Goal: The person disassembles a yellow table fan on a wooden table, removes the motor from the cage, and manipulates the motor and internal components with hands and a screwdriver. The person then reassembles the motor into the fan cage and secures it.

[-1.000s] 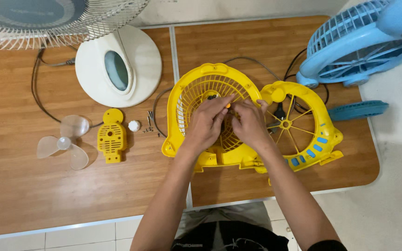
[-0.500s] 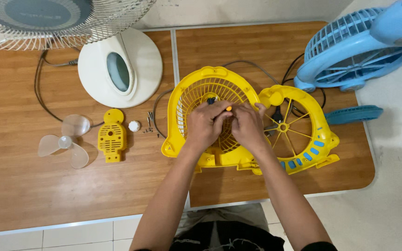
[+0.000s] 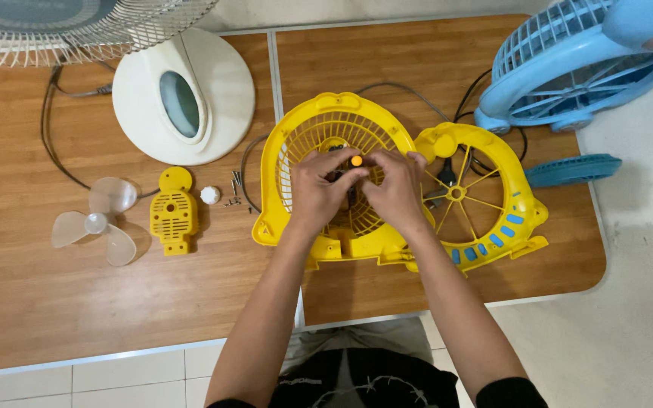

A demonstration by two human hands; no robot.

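Both hands [image 3: 360, 189] have shifted slightly, the orange-tipped screwdriver [image 3: 356, 161] now upright.

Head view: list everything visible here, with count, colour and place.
fan housing: 1, yellow, table centre, under both hands
front grille: 1, yellow with blue marks, right of housing
screwdriver: 1, orange tip, between the hands
motor cover: 1, yellow, left of housing
fan blade: 1, clear, far left
knob: 1, white, beside motor cover
screws: several, dark, by knob
fan base: 1, white, upper left
blue fan: 1, upper right
tables: 2, wooden
left hand: on housing
right hand: on housing
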